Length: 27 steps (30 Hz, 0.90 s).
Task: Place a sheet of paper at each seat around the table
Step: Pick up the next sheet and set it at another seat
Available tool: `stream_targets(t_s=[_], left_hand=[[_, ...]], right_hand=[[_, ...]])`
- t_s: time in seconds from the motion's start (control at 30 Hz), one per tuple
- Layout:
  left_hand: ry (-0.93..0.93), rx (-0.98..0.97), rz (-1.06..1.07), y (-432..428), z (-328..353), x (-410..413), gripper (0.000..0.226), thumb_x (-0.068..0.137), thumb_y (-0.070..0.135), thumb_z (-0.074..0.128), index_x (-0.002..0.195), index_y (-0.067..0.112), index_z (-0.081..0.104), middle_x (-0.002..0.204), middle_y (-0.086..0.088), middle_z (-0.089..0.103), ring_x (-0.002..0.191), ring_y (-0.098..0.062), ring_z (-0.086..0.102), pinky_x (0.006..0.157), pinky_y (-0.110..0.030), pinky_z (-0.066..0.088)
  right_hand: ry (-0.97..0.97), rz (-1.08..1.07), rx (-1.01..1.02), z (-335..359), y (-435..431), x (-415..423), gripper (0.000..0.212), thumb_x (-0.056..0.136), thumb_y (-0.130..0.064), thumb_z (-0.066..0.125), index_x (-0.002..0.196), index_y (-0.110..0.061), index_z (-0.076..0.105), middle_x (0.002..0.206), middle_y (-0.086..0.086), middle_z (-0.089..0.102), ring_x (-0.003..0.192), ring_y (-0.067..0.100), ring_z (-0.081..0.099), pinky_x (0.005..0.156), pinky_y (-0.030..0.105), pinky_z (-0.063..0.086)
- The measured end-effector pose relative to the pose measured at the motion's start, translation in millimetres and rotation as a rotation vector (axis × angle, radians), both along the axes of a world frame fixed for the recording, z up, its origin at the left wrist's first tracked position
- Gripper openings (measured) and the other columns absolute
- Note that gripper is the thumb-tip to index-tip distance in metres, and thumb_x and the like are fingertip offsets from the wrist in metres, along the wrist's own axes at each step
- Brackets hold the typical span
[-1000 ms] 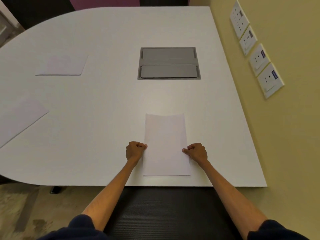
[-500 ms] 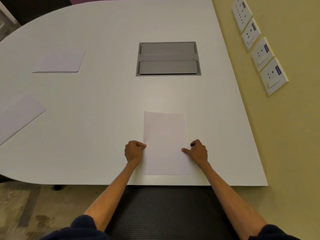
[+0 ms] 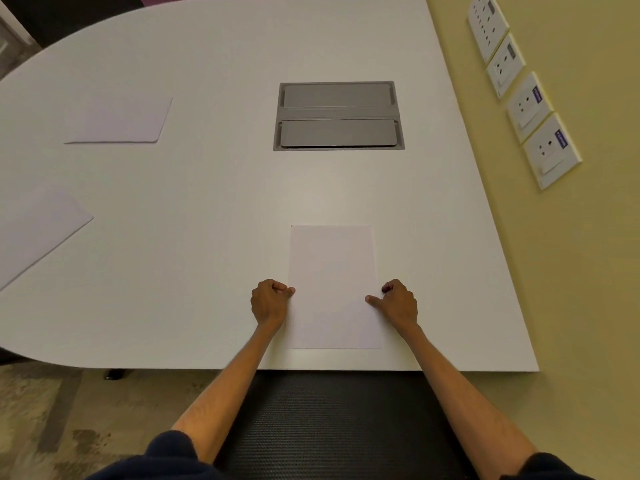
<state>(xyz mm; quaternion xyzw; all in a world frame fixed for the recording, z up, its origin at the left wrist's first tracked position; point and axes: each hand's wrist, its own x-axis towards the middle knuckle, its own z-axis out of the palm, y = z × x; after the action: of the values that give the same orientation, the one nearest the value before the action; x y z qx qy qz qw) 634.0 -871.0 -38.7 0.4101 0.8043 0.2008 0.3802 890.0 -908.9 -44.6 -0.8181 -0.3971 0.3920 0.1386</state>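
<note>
White sheet of paper (image 3: 332, 268) flat at near table (image 3: 207, 202) edge. Left hand (image 3: 270, 301) pinching left side; right hand (image 3: 396, 303) clenched, thumb on right side. Square to edge, release both, lift straight up.

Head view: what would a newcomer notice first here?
A white sheet lies flat at the table's near edge, left hand and right hand holding its side edges. Beyond it sits a grey hatch; a second sheet lies left of that, a third at far left.
</note>
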Motion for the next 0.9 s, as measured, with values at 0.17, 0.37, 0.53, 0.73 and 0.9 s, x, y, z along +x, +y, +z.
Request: stream_targets(t_s=[0.17, 0.37, 0.53, 0.73, 0.9], left_hand=[[-0.025, 0.013, -0.007, -0.3, -1.6, -1.5, 0.016, 0.078, 0.018, 0.079, 0.082, 0.005, 0.071, 0.088, -0.007, 0.073, 0.087, -0.026, 0.066, 0.074, -0.029, 0.045], [-0.062, 0.088, -0.061, -4.0, 7.1, -5.1, 0.017, 0.081, 0.020, 0.077, 0.079, 0.006, 0.066, 0.080, -0.001, 0.069, 0.082, -0.023, 0.065, 0.069, -0.029, 0.044], [0.055, 0.230, -0.171, -1.5, 32.4, -5.5, 0.032, 0.089, 0.039, 0.067, 0.081, 0.011, 0.051, 0.080, -0.002, 0.059, 0.074, -0.020, 0.055, 0.062, -0.027, 0.040], [0.235, 0.377, -0.224, 3.9, 73.4, -15.5, 0.043, 0.093, 0.051, 0.053, 0.115, 0.014, 0.058, 0.120, -0.001, 0.059, 0.114, -0.020, 0.055, 0.101, -0.035, 0.039], [0.259, 0.502, -0.113, 5.5, 110.9, -46.9, 0.059, 0.094, 0.057, 0.047, 0.133, 0.013, 0.051, 0.140, -0.005, 0.051, 0.132, -0.023, 0.047, 0.111, -0.039, 0.039]], right_hand=[[-0.008, 0.030, -0.004, -0.4, 0.9, 0.6, 0.049, 0.078, -0.036, 0.078, 0.114, -0.009, 0.059, 0.112, 0.006, 0.066, 0.104, 0.026, 0.062, 0.081, 0.029, 0.042], [0.058, -0.029, 0.094, 4.4, -5.1, 0.6, 0.036, 0.086, -0.039, 0.070, 0.103, -0.009, 0.062, 0.096, 0.005, 0.065, 0.097, 0.026, 0.063, 0.077, 0.030, 0.044], [-0.006, 0.044, 0.225, 20.1, -6.8, -18.4, 0.031, 0.095, -0.040, 0.057, 0.101, -0.011, 0.060, 0.107, 0.005, 0.062, 0.088, 0.016, 0.058, 0.074, 0.026, 0.040], [-0.076, 0.228, 0.430, 58.8, 15.7, -60.5, 0.035, 0.097, -0.041, 0.053, 0.121, -0.017, 0.059, 0.124, -0.001, 0.059, 0.121, 0.018, 0.052, 0.102, 0.038, 0.038], [-0.071, 0.331, 0.645, 102.2, 48.9, -101.1, 0.037, 0.098, -0.037, 0.051, 0.127, -0.016, 0.056, 0.129, -0.001, 0.058, 0.124, 0.019, 0.050, 0.103, 0.031, 0.035]])
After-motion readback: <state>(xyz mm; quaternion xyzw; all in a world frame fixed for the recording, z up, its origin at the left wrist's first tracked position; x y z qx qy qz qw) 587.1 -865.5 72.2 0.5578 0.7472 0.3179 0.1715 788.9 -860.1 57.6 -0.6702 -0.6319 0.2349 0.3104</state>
